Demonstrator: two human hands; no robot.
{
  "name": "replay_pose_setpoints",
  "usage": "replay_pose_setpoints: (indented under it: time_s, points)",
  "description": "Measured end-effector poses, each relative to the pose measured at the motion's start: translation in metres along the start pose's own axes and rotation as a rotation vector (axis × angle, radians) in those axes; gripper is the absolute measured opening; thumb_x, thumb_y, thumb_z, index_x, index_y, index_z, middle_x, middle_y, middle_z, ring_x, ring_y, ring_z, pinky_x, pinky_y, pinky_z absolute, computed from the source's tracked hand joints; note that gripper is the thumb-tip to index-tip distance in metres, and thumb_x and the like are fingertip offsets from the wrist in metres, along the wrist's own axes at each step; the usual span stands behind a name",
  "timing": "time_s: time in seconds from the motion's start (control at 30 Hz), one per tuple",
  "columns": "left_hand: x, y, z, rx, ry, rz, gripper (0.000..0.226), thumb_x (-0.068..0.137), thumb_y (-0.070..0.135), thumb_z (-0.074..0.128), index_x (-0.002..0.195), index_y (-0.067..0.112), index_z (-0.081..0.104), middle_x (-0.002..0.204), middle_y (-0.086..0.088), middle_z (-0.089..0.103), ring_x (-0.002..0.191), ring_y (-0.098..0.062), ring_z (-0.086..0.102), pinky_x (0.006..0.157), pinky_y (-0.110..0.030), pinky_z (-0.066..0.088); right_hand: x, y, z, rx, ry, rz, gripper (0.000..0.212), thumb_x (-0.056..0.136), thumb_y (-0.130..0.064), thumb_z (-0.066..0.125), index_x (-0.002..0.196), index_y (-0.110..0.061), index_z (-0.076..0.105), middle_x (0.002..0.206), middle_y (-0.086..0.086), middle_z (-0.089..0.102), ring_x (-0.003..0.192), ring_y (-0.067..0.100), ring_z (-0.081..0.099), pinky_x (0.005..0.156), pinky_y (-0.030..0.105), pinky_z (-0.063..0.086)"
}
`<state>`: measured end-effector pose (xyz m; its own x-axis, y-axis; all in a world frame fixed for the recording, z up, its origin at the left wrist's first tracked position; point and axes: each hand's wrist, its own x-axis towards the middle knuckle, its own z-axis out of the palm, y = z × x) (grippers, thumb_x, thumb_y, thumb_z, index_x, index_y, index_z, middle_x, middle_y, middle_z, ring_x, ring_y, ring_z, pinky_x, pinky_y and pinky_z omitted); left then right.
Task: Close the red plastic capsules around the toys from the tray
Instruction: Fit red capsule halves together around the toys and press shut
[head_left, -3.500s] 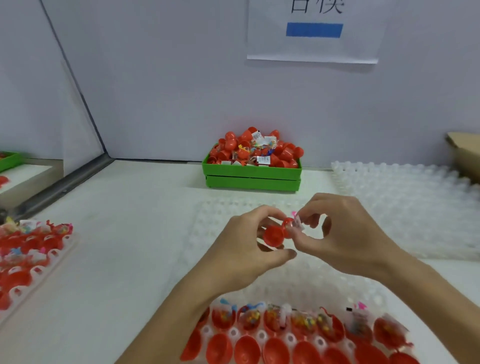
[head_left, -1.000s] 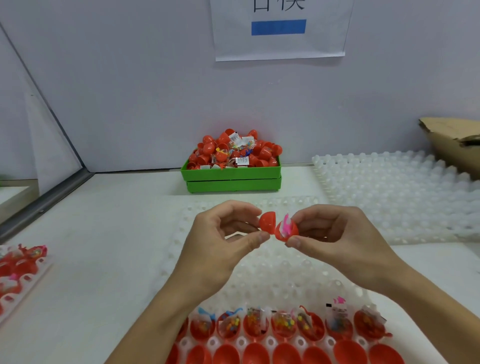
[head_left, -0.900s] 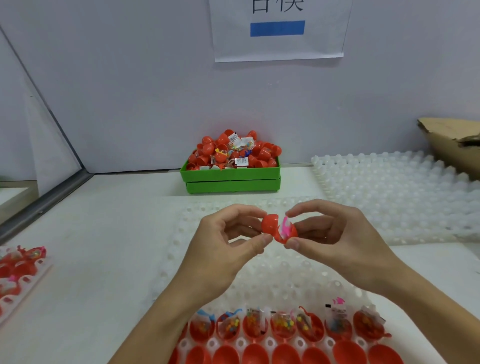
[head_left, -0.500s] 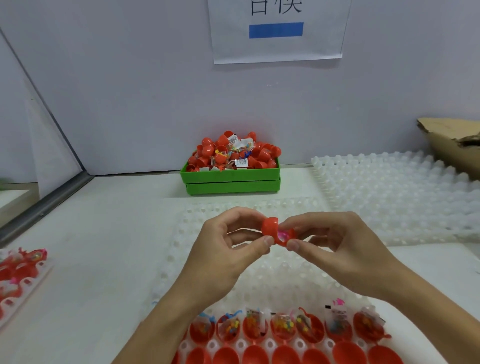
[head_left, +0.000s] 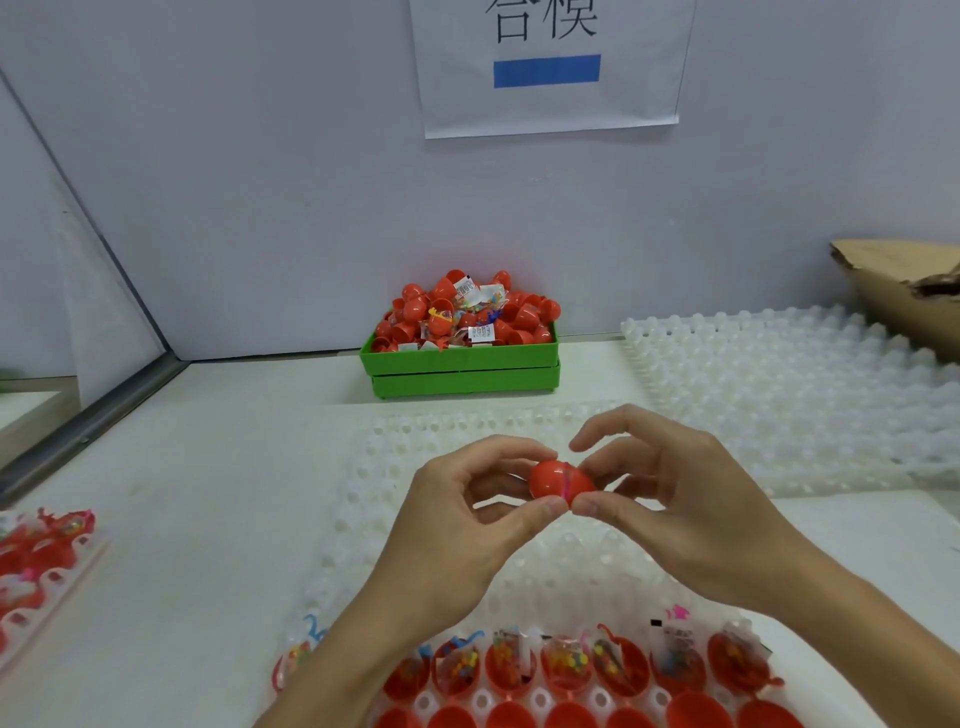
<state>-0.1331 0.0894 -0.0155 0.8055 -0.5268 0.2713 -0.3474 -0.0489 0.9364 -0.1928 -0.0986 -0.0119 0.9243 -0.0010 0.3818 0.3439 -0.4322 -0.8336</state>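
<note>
Both forearms are bare, no sleeves in sight. The left hand (head_left: 457, 525) and right hand (head_left: 680, 499) wear no gloves, rings or watch; the thumbnails are short and unpainted.

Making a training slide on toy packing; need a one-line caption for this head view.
Both hands, left hand and right hand, pinch a red capsule nearly closed, pink sliver at its seam.

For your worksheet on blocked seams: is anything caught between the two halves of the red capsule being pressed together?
Yes. A pink strip shows along the seam of the red capsule, pinched between left hand and right hand, so the halves may not be fully closed.
</note>
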Motion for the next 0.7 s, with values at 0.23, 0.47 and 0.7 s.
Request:
replay_pose_setpoints:
  time_s: [0.23,0.47,0.7]
  points:
    - [0.0,0.004,-0.004,0.032,0.036,0.013,0.03,0.063,0.018,0.086,0.088,0.03,0.072,0.081,0.003,0.075,0.079,-0.013,0.073,0.073,-0.023,0.058,0.0,-0.004,0.01,0.066,0.092,0.052,0.027,0.073,-0.002,0.083,0.089,-0.022,0.075,0.082,0.0,0.075,0.077,0.019,0.072,0.074,0.043,0.058]
    - [0.0,0.005,-0.004,0.07,0.004,0.04,0.033,0.074,0.006,0.084,0.092,0.029,0.069,0.09,0.002,0.072,0.086,-0.016,0.073,0.077,-0.026,0.059,0.0,-0.008,0.013,0.208,0.09,0.097,0.02,0.076,-0.002,0.079,0.088,-0.017,0.075,0.084,0.002,0.075,0.073,0.017,0.071,0.064,0.023,0.055]
    - [0.0,0.008,-0.003,0.001,0.04,0.036,0.03,0.068,0.005,0.085,0.092,0.02,0.073,0.085,0.001,0.076,0.081,-0.015,0.073,0.073,-0.02,0.057,-0.001,-0.009,0.014,0.232,0.132,0.117,0.025,0.072,0.003,0.08,0.081,-0.02,0.075,0.07,0.007,0.074,0.06,0.018,0.07,0.062,0.022,0.056]
